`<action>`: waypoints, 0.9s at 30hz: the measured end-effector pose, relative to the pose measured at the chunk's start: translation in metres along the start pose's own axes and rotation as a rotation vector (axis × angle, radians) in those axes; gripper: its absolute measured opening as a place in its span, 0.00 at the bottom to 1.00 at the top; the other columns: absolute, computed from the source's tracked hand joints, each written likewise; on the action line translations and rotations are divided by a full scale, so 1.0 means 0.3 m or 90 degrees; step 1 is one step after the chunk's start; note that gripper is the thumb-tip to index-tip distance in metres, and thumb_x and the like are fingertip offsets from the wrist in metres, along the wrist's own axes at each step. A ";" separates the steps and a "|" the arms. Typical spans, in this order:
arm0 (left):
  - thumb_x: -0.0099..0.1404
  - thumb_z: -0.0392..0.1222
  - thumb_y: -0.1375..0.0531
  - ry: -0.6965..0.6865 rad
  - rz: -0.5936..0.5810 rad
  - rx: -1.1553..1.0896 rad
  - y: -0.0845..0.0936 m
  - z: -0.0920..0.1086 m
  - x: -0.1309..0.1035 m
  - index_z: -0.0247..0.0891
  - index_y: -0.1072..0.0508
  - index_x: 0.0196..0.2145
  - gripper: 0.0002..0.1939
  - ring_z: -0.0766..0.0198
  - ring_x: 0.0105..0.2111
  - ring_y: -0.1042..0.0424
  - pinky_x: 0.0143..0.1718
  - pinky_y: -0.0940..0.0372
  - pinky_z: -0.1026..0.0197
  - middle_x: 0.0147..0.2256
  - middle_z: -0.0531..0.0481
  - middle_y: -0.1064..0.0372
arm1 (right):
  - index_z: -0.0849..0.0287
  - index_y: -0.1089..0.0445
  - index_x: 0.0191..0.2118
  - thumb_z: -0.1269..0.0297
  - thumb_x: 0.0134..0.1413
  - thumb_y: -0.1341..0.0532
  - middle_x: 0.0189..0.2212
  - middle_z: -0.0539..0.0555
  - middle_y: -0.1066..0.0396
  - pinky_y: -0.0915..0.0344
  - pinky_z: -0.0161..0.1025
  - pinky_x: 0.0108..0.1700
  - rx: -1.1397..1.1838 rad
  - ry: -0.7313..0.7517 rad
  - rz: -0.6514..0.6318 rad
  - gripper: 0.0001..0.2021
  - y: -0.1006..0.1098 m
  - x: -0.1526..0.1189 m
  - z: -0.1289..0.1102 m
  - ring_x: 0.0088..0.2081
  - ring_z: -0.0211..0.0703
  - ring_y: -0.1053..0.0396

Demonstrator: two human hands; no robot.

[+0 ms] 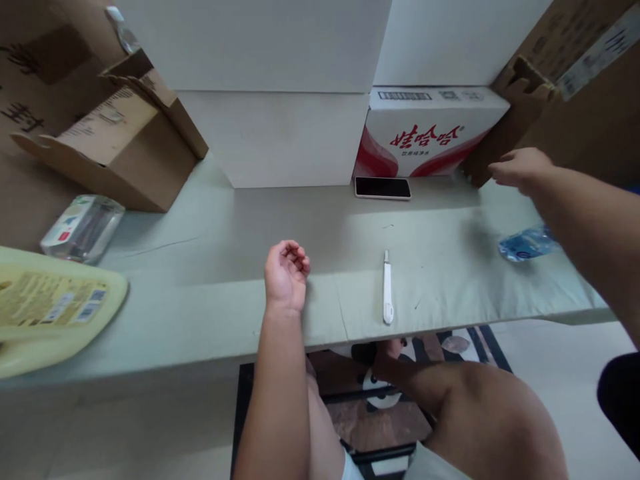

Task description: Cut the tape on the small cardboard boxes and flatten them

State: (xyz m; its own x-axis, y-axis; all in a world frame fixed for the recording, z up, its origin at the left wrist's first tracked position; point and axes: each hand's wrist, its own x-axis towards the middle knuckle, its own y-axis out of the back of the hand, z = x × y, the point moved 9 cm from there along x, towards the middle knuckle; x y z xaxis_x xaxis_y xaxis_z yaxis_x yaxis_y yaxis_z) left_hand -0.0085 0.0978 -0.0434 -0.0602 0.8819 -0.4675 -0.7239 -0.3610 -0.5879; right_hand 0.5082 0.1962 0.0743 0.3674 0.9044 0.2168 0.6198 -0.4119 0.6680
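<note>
My left hand rests palm up on the cloth-covered table, its fingers loosely curled and the palm bare. To its right lies a slim white-handled tool with a narrow grey tip, much like a scalpel; no hand touches it. My right hand is raised above the table at the far right, beside a brown cardboard box. Its fingers reach forward, slightly bent, and nothing shows in them; their undersides are hidden. Below my right forearm lies a clear blue plastic bottle or wrapper, partly covered by the arm.
A phone lies before a white-and-red carton at the back. White boxes stand beside it. On the left are an open cardboard box, a clear plastic pack and a pale yellow jug. The table ends near my knees.
</note>
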 end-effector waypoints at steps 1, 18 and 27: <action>0.52 0.47 0.39 -0.003 -0.003 0.001 -0.002 0.000 0.005 0.37 0.32 0.25 0.10 0.72 0.20 0.38 0.23 0.43 0.68 0.22 0.55 0.37 | 0.52 0.41 0.20 0.73 0.45 0.33 0.21 0.51 0.42 0.35 0.42 0.38 -0.112 -0.018 0.026 0.17 -0.019 -0.017 -0.006 0.33 0.42 0.36; 0.52 0.46 0.40 0.000 0.003 -0.018 -0.007 -0.013 -0.011 0.37 0.32 0.24 0.10 0.73 0.19 0.38 0.23 0.44 0.68 0.21 0.56 0.38 | 0.59 0.36 0.66 0.65 0.64 0.50 0.67 0.59 0.41 0.38 0.58 0.64 -0.388 0.226 -0.249 0.26 -0.723 -0.206 -0.213 0.66 0.60 0.41; 0.54 0.46 0.42 -0.060 0.039 0.030 0.019 0.020 -0.006 0.38 0.33 0.24 0.09 0.71 0.20 0.39 0.25 0.44 0.67 0.22 0.56 0.38 | 0.54 0.31 0.61 0.68 0.63 0.50 0.64 0.55 0.36 0.43 0.60 0.66 -0.323 0.512 -0.406 0.24 -0.782 -0.488 -0.336 0.67 0.55 0.42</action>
State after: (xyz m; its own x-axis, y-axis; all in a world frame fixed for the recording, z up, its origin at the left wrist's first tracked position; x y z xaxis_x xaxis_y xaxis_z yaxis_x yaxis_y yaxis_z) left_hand -0.0165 0.0959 -0.0420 -0.1682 0.8839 -0.4364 -0.7483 -0.4027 -0.5272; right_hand 0.2392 0.1714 -0.0424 -0.5770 0.8167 0.0063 0.1160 0.0743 0.9905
